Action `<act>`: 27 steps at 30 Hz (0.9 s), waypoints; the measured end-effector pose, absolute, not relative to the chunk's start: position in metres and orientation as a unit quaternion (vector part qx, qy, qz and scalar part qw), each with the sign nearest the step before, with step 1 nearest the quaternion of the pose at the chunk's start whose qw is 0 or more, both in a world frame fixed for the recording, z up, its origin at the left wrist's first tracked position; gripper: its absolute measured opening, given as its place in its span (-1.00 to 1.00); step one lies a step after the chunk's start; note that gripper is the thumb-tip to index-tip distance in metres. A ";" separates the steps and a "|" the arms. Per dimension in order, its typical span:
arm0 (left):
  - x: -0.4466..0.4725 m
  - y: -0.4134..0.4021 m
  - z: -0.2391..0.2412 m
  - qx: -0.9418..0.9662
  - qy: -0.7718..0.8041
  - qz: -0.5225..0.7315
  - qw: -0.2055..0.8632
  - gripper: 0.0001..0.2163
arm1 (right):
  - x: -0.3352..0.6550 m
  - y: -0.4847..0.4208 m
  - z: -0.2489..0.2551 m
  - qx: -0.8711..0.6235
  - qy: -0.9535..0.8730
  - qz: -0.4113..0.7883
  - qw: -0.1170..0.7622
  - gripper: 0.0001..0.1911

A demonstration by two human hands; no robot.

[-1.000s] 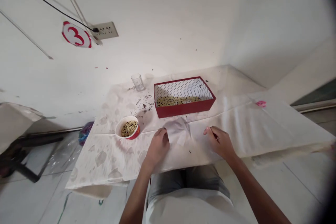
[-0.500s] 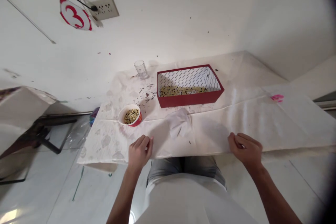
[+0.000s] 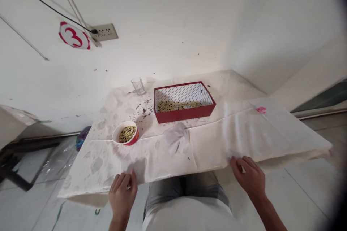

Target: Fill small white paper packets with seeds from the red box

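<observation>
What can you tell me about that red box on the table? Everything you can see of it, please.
The red box is a shallow, open rectangular tray that looks like cardboard, red outside with a white lining printed in small dark marks. It sits flat on the paper-covered table, toward the far side near the wall. A layer of mixed yellowish and dark grains lies along its near inside wall. No hand touches it. A crumpled paper lies just in front of it, and a small clear glass stands to its left.
</observation>
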State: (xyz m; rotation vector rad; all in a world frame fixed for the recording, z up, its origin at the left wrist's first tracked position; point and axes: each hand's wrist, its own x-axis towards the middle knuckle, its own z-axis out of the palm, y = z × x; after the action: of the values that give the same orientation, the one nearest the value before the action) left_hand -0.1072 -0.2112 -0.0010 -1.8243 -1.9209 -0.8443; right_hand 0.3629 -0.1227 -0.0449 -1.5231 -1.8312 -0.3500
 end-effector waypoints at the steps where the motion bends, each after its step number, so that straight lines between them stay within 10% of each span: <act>1: -0.108 -0.211 -0.005 -0.637 -0.681 -0.301 0.196 -0.65 | 0.363 -0.120 -0.046 -0.590 -0.708 -0.135 0.364 -0.53; 27: -0.122 -0.197 -0.049 -0.541 -0.665 -0.428 0.285 -0.88 | 0.358 -0.112 -0.067 -0.567 -0.697 -0.087 0.430 -0.61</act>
State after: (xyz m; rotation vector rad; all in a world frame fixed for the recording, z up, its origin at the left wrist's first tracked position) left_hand -0.1216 -0.1970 -0.0490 -1.4474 -1.7785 -1.1441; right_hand 0.3577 -0.1115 -0.0666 -1.4143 -1.7391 -0.2166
